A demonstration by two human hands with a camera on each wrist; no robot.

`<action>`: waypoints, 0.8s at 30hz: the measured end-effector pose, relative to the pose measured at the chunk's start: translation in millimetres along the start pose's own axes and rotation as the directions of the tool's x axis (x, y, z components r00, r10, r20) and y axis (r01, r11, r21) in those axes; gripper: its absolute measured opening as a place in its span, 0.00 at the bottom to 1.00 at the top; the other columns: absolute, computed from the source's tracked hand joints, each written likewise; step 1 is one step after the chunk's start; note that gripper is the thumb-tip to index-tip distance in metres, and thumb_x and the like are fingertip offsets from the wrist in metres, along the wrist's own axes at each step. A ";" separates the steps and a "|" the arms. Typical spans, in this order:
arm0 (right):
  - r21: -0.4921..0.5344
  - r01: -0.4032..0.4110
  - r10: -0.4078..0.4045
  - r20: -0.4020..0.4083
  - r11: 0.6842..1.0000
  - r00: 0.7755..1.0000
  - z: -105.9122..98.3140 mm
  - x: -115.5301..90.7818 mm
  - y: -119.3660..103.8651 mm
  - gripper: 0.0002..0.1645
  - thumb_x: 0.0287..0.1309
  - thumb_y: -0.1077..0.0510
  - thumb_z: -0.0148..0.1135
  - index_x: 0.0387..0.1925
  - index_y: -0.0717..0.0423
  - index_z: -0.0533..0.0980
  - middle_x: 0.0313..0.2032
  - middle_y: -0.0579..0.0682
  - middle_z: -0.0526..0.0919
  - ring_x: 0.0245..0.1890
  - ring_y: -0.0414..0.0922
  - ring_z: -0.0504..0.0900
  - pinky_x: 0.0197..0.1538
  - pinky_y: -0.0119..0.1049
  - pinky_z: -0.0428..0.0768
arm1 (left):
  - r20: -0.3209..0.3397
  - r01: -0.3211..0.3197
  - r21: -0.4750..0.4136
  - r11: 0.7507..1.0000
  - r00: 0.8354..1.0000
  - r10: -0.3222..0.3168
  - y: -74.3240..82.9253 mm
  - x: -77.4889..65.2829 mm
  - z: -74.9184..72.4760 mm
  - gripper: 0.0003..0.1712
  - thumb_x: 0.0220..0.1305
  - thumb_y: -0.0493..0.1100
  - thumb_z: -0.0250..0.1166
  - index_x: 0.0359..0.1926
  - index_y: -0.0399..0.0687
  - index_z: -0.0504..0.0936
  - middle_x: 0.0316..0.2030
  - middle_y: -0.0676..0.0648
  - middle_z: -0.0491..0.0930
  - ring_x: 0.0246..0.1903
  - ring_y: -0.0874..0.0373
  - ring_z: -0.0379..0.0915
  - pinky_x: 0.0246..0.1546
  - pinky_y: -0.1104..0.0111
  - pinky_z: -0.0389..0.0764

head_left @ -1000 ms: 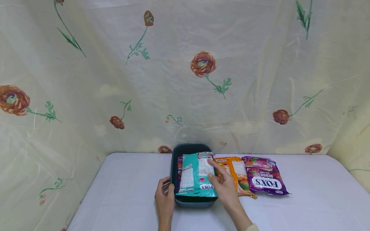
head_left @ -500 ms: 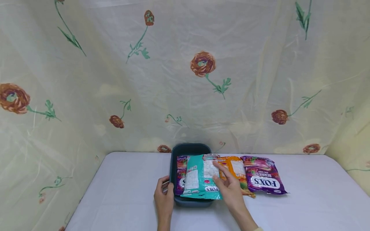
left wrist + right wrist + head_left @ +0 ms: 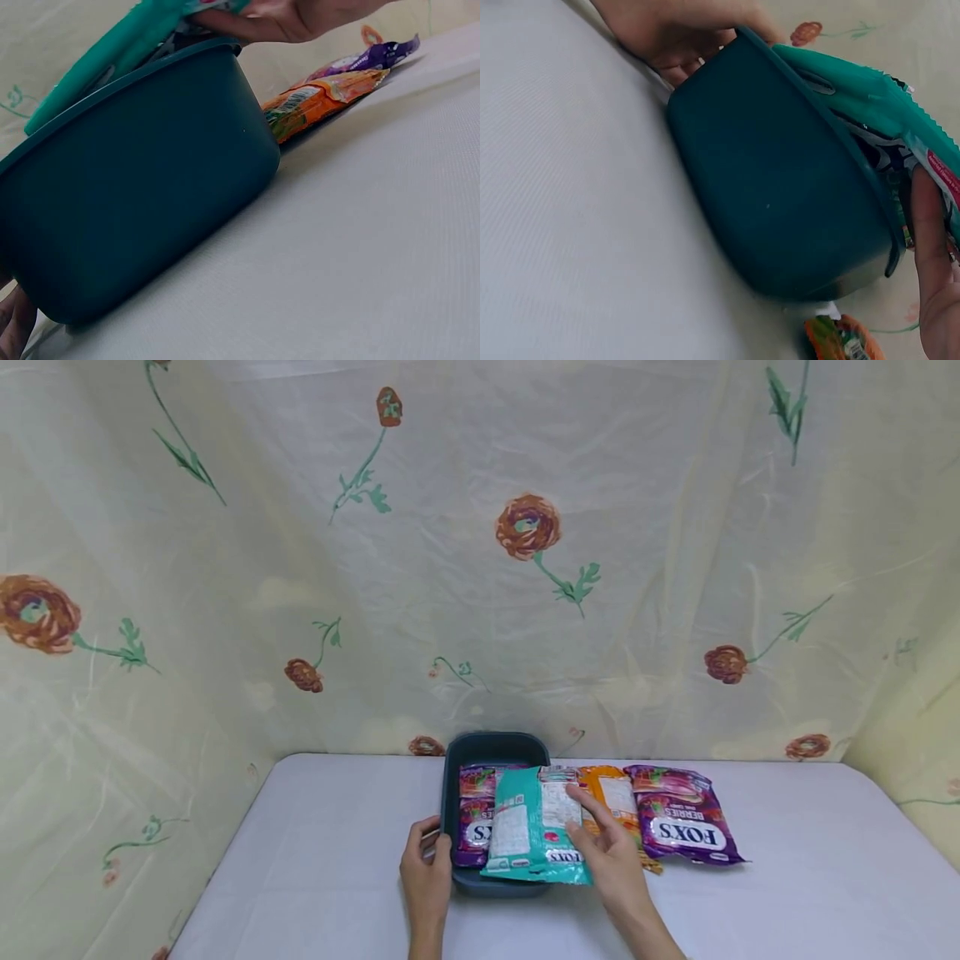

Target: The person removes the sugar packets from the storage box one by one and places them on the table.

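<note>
A teal candy bag (image 3: 517, 827) lies slanted over the right part of a dark blue-green plastic bin (image 3: 501, 887). My right hand (image 3: 621, 872) holds the bag by its right edge, and the right wrist view shows a digit against its underside. At the bin's left side my left hand (image 3: 427, 872) grips the wall, with the thumb near the rim. Inside the bin rests a purple candy bag (image 3: 473, 810), partly covered by the teal one. In the left wrist view the bin's outer wall (image 3: 150, 172) hides its contents.
To the right of the bin an orange candy bag (image 3: 618, 797) lies on the white table (image 3: 330, 860), partly hidden by the teal bag and right hand. Farther right is another purple candy bag (image 3: 690, 818). A flowered curtain (image 3: 637, 527) hangs behind the table.
My right hand has drawn the teal bag to the right and slightly nearer, uncovering more of the purple bag in the bin. My left hand stays at the bin's side.
</note>
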State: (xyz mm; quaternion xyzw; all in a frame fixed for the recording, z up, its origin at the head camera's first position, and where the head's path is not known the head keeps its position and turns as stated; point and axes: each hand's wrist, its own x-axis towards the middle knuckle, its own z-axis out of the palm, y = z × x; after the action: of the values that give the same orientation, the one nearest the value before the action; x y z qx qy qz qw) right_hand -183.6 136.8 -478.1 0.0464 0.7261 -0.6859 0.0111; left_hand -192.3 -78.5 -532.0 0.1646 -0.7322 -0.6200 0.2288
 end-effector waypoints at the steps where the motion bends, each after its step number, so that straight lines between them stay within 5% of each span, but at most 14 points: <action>1: -0.004 -0.005 0.005 0.001 1.000 1.000 -1.0 0.0 0.9 0.28 0.65 0.60 0.53 0.64 0.35 0.66 0.71 0.38 0.57 0.66 0.43 0.62 0.47 0.22 0.76 | 0.000 0.003 -0.003 1.000 1.000 -0.003 0.1 0.0 -0.1 0.14 0.55 0.36 0.57 0.43 0.47 0.81 0.43 0.45 0.83 0.41 0.55 0.80 0.40 0.67 0.78; 8: 0.018 -0.007 0.007 0.009 1.000 1.000 -5.9 1.7 5.7 0.28 0.65 0.59 0.53 0.65 0.39 0.65 0.71 0.41 0.56 0.71 0.44 0.53 0.50 0.19 0.73 | -0.009 0.032 0.010 0.999 0.999 -0.032 0.0 1.3 -1.7 0.14 0.55 0.37 0.57 0.43 0.47 0.80 0.44 0.45 0.83 0.42 0.54 0.80 0.42 0.62 0.78; 14: -0.029 -0.020 0.020 0.001 0.999 1.000 -11.2 1.3 9.5 0.28 0.64 0.55 0.54 0.65 0.37 0.65 0.69 0.36 0.61 0.74 0.39 0.47 0.67 0.30 0.59 | -0.009 0.040 0.006 0.999 0.999 -0.040 -0.6 1.7 -1.5 0.14 0.55 0.37 0.57 0.44 0.48 0.81 0.44 0.45 0.83 0.43 0.54 0.79 0.43 0.60 0.78; 24: -0.033 -0.025 0.025 -0.007 0.999 1.000 -20.4 -4.6 11.3 0.29 0.64 0.54 0.54 0.66 0.38 0.63 0.70 0.37 0.59 0.74 0.40 0.45 0.68 0.34 0.59 | -0.004 0.032 -0.001 0.999 0.999 -0.032 0.0 0.4 1.0 0.14 0.55 0.37 0.58 0.43 0.48 0.81 0.44 0.46 0.83 0.42 0.55 0.79 0.43 0.60 0.77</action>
State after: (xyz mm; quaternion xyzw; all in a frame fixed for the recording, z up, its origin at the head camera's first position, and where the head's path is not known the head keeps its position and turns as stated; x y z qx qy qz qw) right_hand -177.1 157.5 -487.8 0.0575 0.7368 -0.6734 0.0183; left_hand -193.2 -77.9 -532.1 0.1774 -0.7286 -0.6238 0.2202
